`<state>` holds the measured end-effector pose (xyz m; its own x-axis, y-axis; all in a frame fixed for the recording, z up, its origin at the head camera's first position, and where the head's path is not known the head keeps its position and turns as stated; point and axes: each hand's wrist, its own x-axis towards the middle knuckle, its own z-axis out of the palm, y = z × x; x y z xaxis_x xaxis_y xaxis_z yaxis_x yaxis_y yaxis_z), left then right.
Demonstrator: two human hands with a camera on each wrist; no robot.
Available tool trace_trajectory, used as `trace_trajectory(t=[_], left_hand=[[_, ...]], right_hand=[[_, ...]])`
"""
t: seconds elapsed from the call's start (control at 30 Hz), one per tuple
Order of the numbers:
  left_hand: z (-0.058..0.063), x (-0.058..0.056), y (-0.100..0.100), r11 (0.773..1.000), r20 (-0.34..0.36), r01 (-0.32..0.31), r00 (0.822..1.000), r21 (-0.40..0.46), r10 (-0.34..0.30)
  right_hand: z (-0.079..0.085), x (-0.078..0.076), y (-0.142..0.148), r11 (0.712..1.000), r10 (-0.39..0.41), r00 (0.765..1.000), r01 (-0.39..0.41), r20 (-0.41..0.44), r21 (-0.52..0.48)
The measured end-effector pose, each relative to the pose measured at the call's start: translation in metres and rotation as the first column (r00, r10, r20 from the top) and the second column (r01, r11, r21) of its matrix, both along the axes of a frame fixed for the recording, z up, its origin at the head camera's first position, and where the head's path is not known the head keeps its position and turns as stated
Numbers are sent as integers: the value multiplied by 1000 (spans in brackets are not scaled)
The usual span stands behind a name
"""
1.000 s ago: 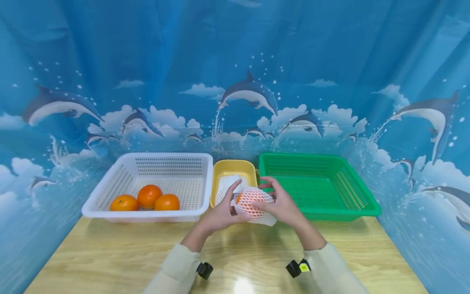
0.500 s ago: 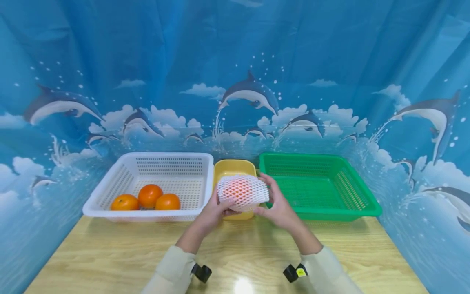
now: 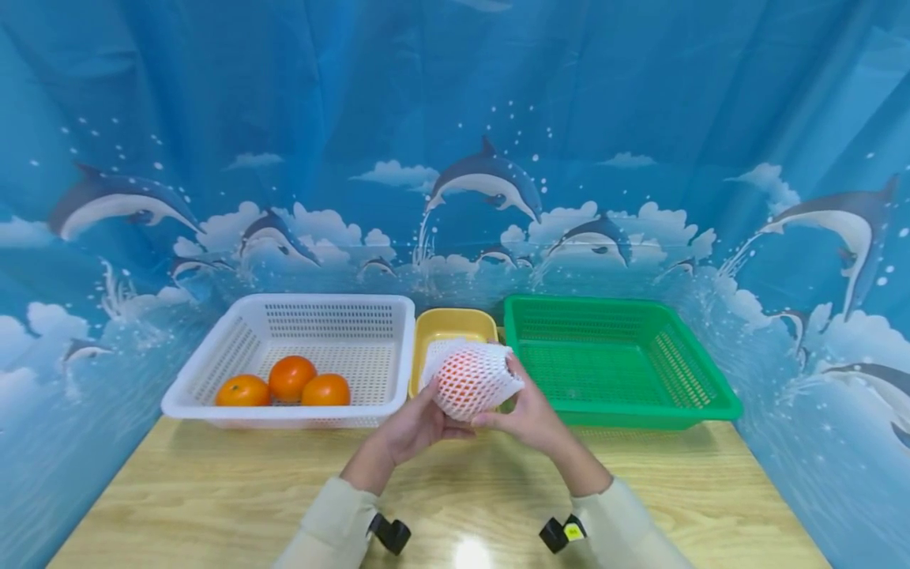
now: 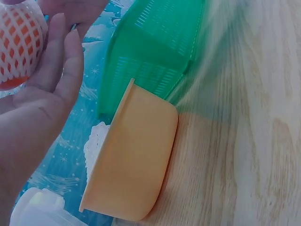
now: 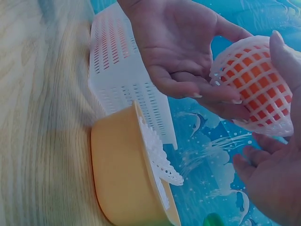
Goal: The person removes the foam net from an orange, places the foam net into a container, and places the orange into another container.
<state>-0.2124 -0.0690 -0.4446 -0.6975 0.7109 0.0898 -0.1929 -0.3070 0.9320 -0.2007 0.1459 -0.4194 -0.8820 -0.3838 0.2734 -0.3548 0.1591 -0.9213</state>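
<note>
An orange (image 5: 254,77), sleeved in a white foam net (image 3: 475,381), is held between both hands above the yellow tray's front. From the left and below, my left hand (image 3: 411,433) holds it, with the thumb on the near side and fingers beneath. My right hand (image 3: 533,417) grips the net's right end, its thumb in front. Orange skin shows through the mesh in all views; a bare patch shows at the bottom in the left wrist view. More white foam netting (image 5: 157,155) sticks up over the rim of the yellow tray (image 3: 455,318).
At the left stands a white basket (image 3: 284,415) with three bare oranges (image 3: 291,378) grouped near its front. A green basket (image 3: 626,419) stands on the right. The yellow tray sits between them on the wooden table (image 3: 455,494), before a blue dolphin-print curtain (image 3: 455,118).
The net now covers the orange, whose bare side showed at its left end a second ago. Both hands have shifted their hold, and the netted orange has turned between them.
</note>
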Motion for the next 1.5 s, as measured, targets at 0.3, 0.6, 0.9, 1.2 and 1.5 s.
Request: trace_trajectory(t=[0.3,0.6,0.9,1.2,1.5], left_hand=[[-5,1,-1,996,-36,-7,999,-86,4],[-8,3,-4,920,-88,-254,967,-300,238],[-1,13,-12,820,-403,-482,847,-308,346],[3,30,-25,847,-587,-436,786,-304,194],[-17,43,-21,818,-592,-435,792,-376,150]], right_hand=[[-1,1,-1,999,-38,999,38,-33,-2],[-1,2,4,999,-34,999,35,-38,18],[-7,5,8,997,30,998,-26,-54,75],[-15,17,-4,987,56,998,-52,-21,153],[-38,34,-24,947,18,999,-6,-35,320]])
